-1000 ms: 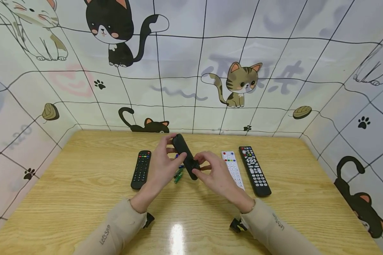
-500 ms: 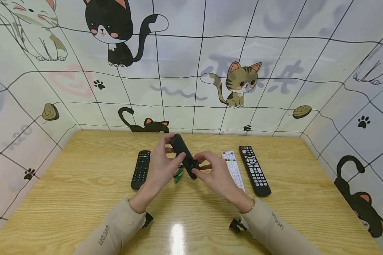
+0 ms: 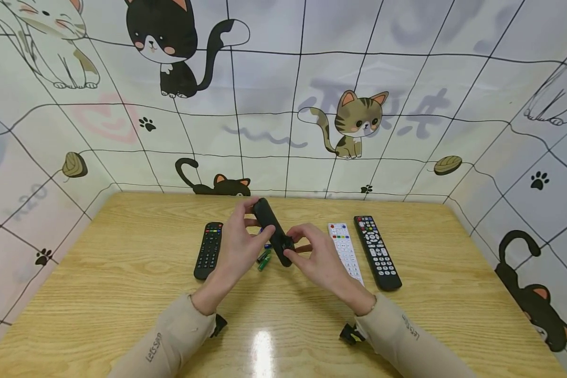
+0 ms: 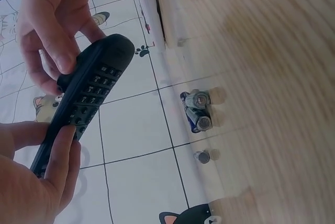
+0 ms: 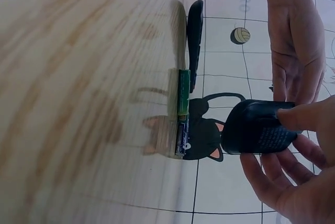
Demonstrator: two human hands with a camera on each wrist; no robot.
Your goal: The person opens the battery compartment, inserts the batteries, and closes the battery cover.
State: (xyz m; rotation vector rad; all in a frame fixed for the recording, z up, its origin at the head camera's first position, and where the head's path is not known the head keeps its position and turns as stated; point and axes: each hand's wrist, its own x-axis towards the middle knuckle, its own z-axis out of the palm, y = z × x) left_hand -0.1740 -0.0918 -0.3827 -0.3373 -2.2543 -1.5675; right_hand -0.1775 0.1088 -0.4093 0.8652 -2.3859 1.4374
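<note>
Above the table, my left hand [image 3: 238, 241] grips a black remote control [image 3: 267, 215] by its sides, back face up and tilted. Its keys face down, seen in the left wrist view on the remote control [image 4: 94, 90]. My right hand [image 3: 318, 257] has thumb and fingers at its lower end, pinching a small black piece [image 3: 288, 243] that juts from the back. Whether this piece is separate, I cannot tell. In the right wrist view printed text shows on the remote control [image 5: 272, 137]. Below lie several batteries, including a green battery [image 3: 264, 262] and blue-dark batteries [image 4: 196, 119].
Left of my hands lies another black remote control [image 3: 209, 251]. At the right lie a white remote control [image 3: 344, 249] and a longer black remote control [image 3: 377, 253]. A cat-patterned sheet [image 3: 274, 126] walls the wooden table [image 3: 137, 252] at the back and sides.
</note>
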